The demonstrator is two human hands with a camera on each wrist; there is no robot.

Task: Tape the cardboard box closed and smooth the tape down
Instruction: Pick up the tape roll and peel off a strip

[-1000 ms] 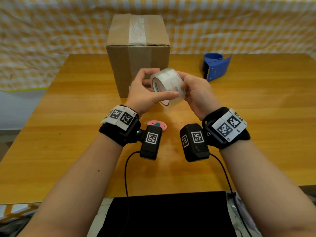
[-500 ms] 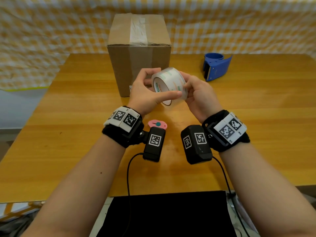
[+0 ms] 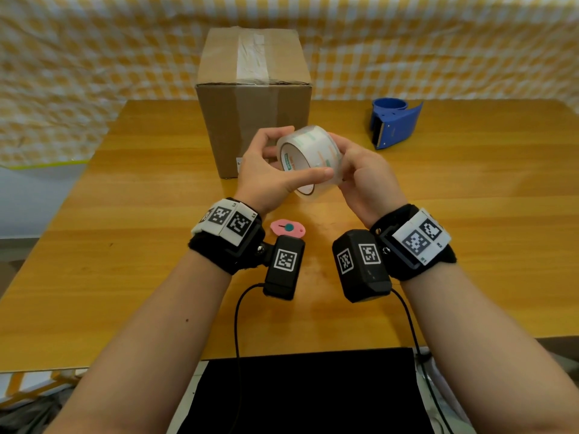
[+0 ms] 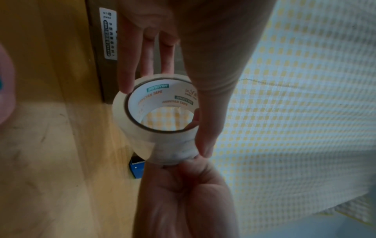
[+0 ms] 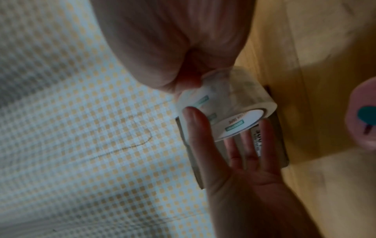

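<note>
A brown cardboard box [image 3: 253, 120] stands at the back of the table, with a strip of clear tape [image 3: 252, 57] along its top seam. In front of the box, above the table, both hands hold a roll of clear tape [image 3: 308, 158]. My left hand [image 3: 282, 170] pinches the roll between the thumb on the near side and fingers on the far side. My right hand [image 3: 351, 164] curls its fingers against the roll's outer surface. The left wrist view looks through the roll's white core [image 4: 160, 112]. In the right wrist view, the roll [image 5: 230, 106] lies between both hands.
A blue tape dispenser [image 3: 393, 123] sits at the back right of the wooden table [image 3: 470, 214]. A small pink cutter [image 3: 286, 228] lies below my left wrist. A black surface [image 3: 300, 393] lies beyond the table's near edge. Checked cloth [image 3: 94, 57] hangs behind.
Both hands keep the roll in the same place before the box. The right fingers have shifted slightly over the roll's outer surface.
</note>
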